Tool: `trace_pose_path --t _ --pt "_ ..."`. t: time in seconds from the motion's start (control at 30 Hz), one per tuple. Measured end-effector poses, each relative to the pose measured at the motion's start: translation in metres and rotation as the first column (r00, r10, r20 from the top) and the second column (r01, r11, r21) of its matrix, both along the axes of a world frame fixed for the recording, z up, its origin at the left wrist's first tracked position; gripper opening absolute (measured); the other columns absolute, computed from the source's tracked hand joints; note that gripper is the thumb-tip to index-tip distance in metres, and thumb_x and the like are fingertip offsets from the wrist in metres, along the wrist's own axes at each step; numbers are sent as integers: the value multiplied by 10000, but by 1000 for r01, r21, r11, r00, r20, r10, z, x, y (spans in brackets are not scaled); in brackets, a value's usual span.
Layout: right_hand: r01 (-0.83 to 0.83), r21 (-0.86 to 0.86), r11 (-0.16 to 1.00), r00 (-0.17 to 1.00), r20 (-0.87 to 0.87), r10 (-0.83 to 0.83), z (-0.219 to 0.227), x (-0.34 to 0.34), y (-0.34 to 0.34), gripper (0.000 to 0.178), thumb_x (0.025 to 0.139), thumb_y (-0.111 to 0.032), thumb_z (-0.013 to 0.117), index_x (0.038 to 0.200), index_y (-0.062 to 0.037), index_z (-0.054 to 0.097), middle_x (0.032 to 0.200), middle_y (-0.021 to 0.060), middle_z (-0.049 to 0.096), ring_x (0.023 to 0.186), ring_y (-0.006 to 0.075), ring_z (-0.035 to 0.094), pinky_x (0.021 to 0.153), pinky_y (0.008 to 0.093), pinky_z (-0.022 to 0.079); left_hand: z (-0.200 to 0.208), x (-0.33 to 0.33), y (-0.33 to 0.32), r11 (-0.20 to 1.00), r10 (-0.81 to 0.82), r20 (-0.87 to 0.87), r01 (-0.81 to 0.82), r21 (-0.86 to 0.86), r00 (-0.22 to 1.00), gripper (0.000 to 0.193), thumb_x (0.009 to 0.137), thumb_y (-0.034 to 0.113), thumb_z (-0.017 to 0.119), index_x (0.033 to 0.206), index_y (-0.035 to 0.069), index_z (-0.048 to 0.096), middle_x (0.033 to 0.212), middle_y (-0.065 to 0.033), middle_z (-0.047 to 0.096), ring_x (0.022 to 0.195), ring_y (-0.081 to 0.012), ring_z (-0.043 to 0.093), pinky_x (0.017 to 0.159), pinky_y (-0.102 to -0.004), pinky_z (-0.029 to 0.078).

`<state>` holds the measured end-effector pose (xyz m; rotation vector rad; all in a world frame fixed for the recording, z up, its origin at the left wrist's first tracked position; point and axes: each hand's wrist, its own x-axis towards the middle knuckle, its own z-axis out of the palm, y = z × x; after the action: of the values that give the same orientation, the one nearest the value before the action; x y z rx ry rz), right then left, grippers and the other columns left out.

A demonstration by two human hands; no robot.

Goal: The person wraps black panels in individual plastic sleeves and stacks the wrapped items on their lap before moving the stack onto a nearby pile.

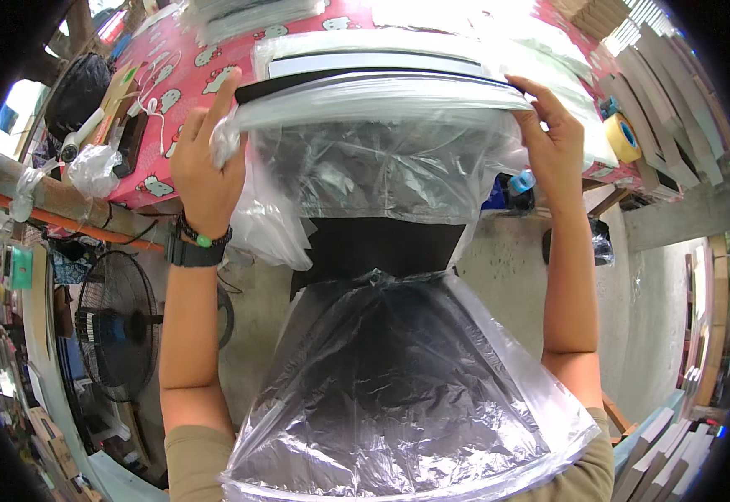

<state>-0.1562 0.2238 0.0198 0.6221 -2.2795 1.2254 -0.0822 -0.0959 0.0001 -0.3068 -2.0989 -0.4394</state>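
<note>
Stretched between both hands is a thin black strip-like edge [323,81], with a bunched layer of clear plastic sheeting [382,96] along it. My left hand [206,163] grips the left end, the plastic gathered in its palm and one finger extended upward. At the right end, the thumb and fingers of my right hand [556,138] pinch the edge. Thin clear plastic [365,171] hangs below, over a flat black sheet [382,244]. Nearest me, another wide spread of clear plastic [398,376] covers my front. Just beyond the strip lies a pale, dark-edged flat panel [373,64] on plastic.
A table with a pink patterned cover [189,96] stands ahead. On its left are a crumpled plastic bag [95,170] and a white cable [162,125]; on its right, a yellow tape roll [622,138] and stacked boards [674,109]. A black fan [117,322] stands at left.
</note>
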Motion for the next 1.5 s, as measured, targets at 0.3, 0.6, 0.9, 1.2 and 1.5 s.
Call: trace_pose_path --t 0.3,0.6,0.9,1.2,1.5 --pt "-22 -247 969 938 330 106 37 37 18 91 726 -87 584 723 1 604 563 -23 513 547 27 442 491 187 364 18 29 8 891 -122 -48 131 435 991 181 731 76 628 893 -2 609 743 -28 587 625 -102 516 587 -246 417" --pt "118 -755 645 464 616 637 -26 26 42 307 813 -156 491 1075 3 469 928 101 559 800 160 564 680 252 474 -4 34 -40 84 -813 224 -273 958 537 114 752 124 547 840 52 544 657 -15 544 449 -51 417 398 -185 303" --pt "160 -800 579 283 599 749 -144 67 59 114 798 -138 563 901 -90 556 731 -1 568 612 109 549 516 249 448 -94 70 -18 136 -810 393 -513 848 435 75 774 106 517 840 72 527 644 9 512 407 -31 349 365 -181 234" --pt "13 -459 888 525 759 384 -222 108 53 85 799 -128 529 843 -55 536 613 -9 526 475 73 431 455 230 377 -162 132 -18 -25 -888 180 -436 900 422 256 767 68 538 1004 68 441 693 1 480 451 -48 362 407 -190 262" --pt "147 203 968 819 524 -234 -288 110 38 218 852 -233 436 973 -53 410 657 155 551 599 305 555 570 380 424 -219 126 -17 410 -752 574 -452 792 325 378 698 74 632 1046 26 492 725 -10 538 615 -81 490 530 -225 400"
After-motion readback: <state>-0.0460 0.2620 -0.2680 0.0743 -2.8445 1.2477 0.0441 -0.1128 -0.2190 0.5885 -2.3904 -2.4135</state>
